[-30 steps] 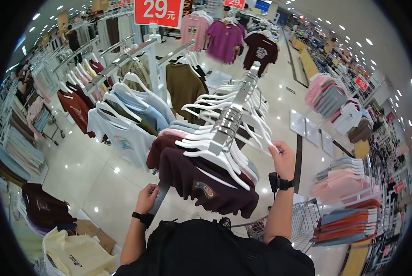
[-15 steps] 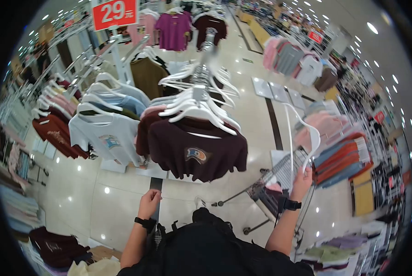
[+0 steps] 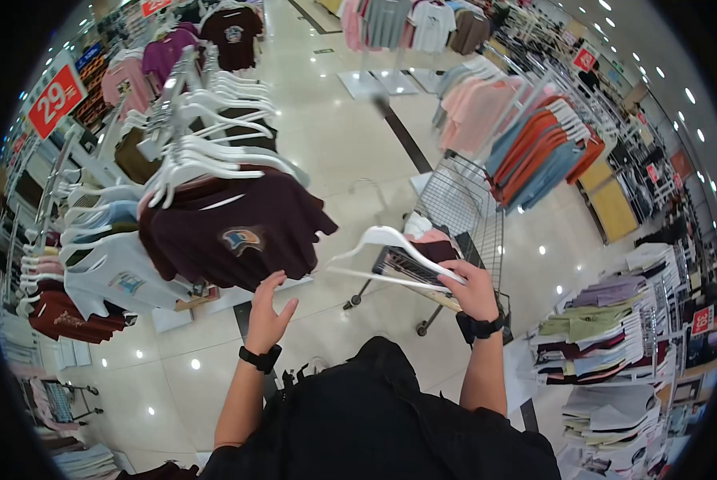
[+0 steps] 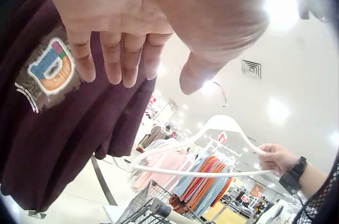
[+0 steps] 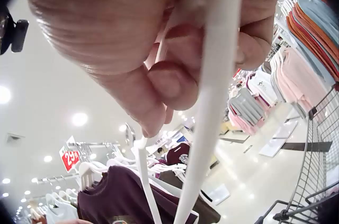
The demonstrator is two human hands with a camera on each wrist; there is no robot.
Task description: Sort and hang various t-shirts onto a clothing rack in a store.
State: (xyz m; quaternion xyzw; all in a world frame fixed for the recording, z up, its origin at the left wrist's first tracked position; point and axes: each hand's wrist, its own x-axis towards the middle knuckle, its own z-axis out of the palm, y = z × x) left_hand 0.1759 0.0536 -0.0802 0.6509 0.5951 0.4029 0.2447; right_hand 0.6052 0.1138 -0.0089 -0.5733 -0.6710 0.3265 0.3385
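A bare white clothes hanger (image 3: 386,234) is gripped at one end by my right hand (image 3: 474,294), out over the floor in front of me. Its hook and long bottom bar show in the left wrist view. Close up in the right wrist view, the fingers curl round the white hanger (image 5: 204,144). My left hand (image 3: 267,324), thumb spread and fingers extended, is at the lower hem of a dark maroon T-shirt (image 3: 282,212) that hangs at the front of the rack. In the left wrist view its fingers overlap the shirt (image 4: 58,150), beside the D-shaped patch.
More white hangers (image 3: 222,104) crowd the rack's rail behind the maroon shirt. A wire shopping cart (image 3: 494,232) with folded clothes in it stands beyond my right hand. To the right are racks of orange and blue garments (image 3: 538,156). A red price sign (image 3: 56,100) rises at left.
The right hand has carried the hanger off the rack, first to the right, then back inward and tilted flatter. My left hand has opened and moved to the maroon shirt's hem. The view has turned right.
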